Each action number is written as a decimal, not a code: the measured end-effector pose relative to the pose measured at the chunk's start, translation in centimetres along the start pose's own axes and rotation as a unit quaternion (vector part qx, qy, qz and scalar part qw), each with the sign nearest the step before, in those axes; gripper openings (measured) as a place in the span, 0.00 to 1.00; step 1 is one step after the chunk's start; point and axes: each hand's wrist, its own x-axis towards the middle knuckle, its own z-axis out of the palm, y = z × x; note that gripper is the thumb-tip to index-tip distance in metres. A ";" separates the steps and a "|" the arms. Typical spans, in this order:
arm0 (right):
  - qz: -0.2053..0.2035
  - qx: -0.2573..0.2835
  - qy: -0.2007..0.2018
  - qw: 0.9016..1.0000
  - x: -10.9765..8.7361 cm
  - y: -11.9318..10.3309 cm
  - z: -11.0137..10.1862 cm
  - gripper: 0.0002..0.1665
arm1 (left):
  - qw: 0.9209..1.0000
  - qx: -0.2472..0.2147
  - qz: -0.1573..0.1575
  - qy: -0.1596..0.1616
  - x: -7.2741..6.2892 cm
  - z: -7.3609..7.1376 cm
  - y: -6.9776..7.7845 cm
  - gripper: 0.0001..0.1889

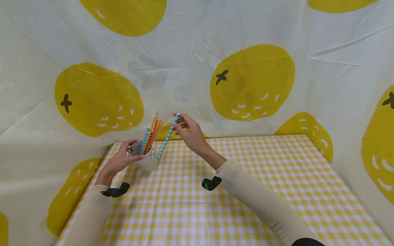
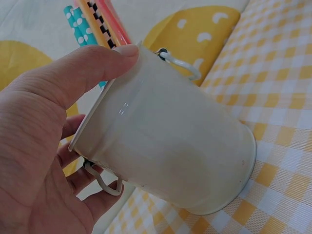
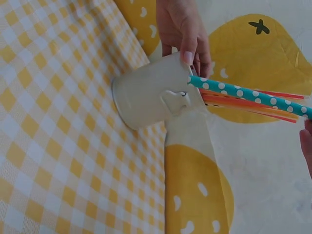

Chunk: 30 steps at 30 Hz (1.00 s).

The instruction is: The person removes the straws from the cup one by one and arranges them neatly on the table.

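Note:
A small off-white metal bucket [image 1: 147, 166] with small side handles stands on the table at the left. My left hand [image 1: 120, 159] holds it by the rim, thumb on the near side and fingers around the far side. Inside the bucket lean several straws [image 1: 157, 127]: orange, red and yellow ones, a black-patterned one and blue ones with white dots. To the right of the bucket my right hand [image 1: 192, 135] pinches a blue dotted straw [image 3: 248, 95] near its upper end. That straw slants downward, its lower end beside the bucket's rim.
A yellow-and-white checked cloth [image 1: 184, 212] covers the table. Right behind the table's far edge hangs a pale curtain [image 1: 178, 89] printed with large yellow fruit, which also runs along both sides. Each wrist carries a dark camera mount [image 1: 211, 183].

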 end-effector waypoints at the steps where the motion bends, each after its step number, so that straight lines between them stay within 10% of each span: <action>1: 0.007 0.005 -0.001 1.000 0.0 0.2 -0.2 0.23 | 1.000 0.001 0.000 -0.001 0.0 0.0 0.0 0.50; 11: 0.049 0.016 -0.015 0.999 -0.6 2.6 -2.1 0.32 | 1.000 0.009 -0.007 -0.009 -0.2 0.1 0.1 0.51; 30: 0.074 0.004 0.025 0.997 -3.3 0.5 -4.3 0.26 | 1.000 -0.005 -0.003 -0.015 -0.2 0.0 0.0 0.51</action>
